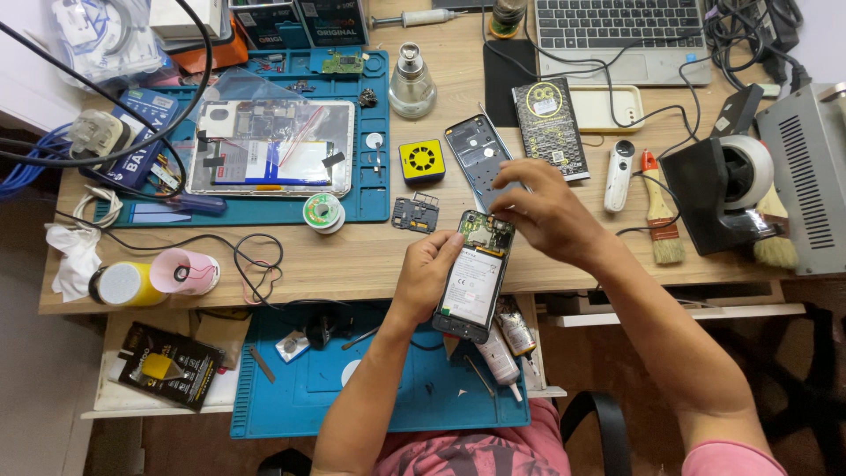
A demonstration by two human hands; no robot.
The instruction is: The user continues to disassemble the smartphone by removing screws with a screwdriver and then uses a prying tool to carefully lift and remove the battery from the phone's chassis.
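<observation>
The wooden bench [352, 264] spreads wide, with a blue work mat [374, 189] on its far left part carrying an opened tablet [269, 145]. A second blue mat [388, 388] lies on the pulled-out shelf nearest the person. At the far right stands a grey power unit [811, 176], and beside it a black tape dispenser [723, 189]; a laptop [621, 35] sits at the far edge.

In the middle, above the bench's near edge, is the opened phone [476, 278], back cover off, battery and circuit board showing. The left hand [427, 273] has its grip closed around the phone's left side. The right hand [546, 211] rests pinched fingertips [495, 211] on the phone's far end. A separate phone back cover [476, 154] lies just beyond, near a small yellow square tool [421, 160].
</observation>
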